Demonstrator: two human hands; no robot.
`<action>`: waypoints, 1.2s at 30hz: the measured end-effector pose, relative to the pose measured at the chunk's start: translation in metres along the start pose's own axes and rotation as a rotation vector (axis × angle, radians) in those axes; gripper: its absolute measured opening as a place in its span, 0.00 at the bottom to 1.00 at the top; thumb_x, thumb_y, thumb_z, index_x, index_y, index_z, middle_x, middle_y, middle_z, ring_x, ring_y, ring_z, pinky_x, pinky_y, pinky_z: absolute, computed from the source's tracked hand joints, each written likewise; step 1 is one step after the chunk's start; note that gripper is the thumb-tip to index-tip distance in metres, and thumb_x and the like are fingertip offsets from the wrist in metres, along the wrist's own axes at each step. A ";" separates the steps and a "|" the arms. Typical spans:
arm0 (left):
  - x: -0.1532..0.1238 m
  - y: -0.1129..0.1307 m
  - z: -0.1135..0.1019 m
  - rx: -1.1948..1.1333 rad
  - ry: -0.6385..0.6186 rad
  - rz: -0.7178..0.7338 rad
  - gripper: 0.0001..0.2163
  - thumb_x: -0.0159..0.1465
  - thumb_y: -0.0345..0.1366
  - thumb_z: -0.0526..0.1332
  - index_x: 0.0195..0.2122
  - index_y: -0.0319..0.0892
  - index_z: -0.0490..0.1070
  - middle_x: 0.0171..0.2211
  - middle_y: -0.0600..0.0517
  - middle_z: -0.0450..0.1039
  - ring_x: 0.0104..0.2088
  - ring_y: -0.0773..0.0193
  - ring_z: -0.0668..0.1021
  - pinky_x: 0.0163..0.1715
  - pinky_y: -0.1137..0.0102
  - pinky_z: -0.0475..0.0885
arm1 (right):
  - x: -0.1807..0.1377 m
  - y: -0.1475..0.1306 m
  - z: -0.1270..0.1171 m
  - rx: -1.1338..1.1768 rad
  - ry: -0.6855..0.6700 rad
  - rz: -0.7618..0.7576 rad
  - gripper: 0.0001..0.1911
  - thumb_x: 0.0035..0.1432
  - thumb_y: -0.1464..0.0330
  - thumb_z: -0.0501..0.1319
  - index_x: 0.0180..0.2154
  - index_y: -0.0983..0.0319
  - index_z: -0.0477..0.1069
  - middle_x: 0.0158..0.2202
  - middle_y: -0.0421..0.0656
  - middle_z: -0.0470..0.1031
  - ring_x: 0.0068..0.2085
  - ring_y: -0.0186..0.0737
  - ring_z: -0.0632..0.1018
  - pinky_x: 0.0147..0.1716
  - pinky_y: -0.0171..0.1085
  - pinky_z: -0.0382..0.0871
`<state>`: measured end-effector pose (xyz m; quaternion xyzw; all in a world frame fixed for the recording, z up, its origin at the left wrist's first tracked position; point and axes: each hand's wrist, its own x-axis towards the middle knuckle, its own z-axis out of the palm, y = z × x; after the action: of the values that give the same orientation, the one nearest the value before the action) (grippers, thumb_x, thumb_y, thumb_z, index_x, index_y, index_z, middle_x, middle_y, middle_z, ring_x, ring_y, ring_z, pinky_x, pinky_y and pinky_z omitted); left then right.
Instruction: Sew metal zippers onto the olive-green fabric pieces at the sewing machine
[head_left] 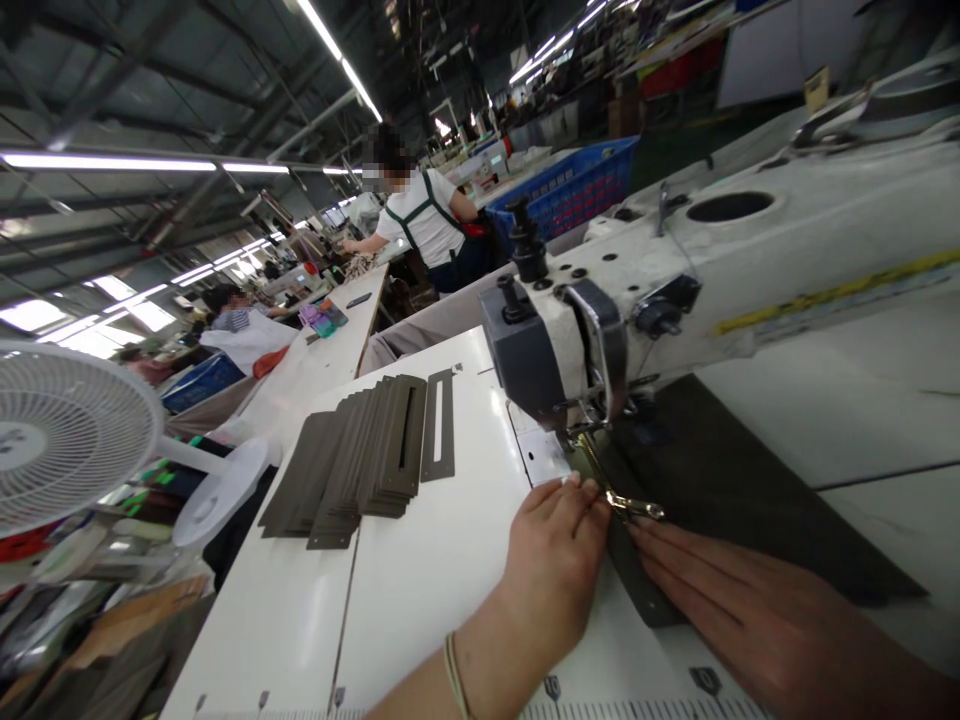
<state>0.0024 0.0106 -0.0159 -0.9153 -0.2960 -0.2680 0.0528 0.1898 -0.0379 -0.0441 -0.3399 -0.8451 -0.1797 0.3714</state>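
Two hands work at the lower right of the frame, both pressed on a long dark olive fabric piece (720, 480) that lies flat on the white counter (420, 590). Its long axis runs from the lower centre, under the hands, up and away toward the right, passing beneath the head of one off-white industrial sewing machine (675, 290). The left hand (559, 555) rests with its fingers curled loosely, fingertips pinching the near edge of the fabric just beside the presser foot. The right hand (742, 600) lies open and flat, fingers stretched toward the left, palm down on the cloth. Between the two sets of fingertips sits one small brass-coloured metal clip (634, 507), pointing right.

To the left of centre, a fanned stack of flat grey-green slotted fabric pieces (360, 460) lies on the counter, too overlapped to count, their long sides pointing up the frame. One white electric fan (67, 430) stands at the left edge. One blue plastic basket (570, 185) sits behind the machine, and one person in a white shirt (427, 225) works beyond.
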 end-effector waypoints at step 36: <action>0.015 -0.023 0.013 0.071 -0.187 -0.134 0.12 0.59 0.26 0.57 0.44 0.34 0.70 0.43 0.39 0.72 0.45 0.53 0.75 0.50 0.59 0.73 | 0.031 0.047 0.006 0.230 -0.086 0.181 0.16 0.59 0.75 0.51 0.45 0.61 0.73 0.41 0.46 0.78 0.42 0.41 0.79 0.42 0.37 0.76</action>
<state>0.0060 0.0404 -0.0206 -0.9121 -0.3694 -0.1737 0.0393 0.2049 0.0127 -0.0220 -0.3773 -0.8411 -0.0330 0.3861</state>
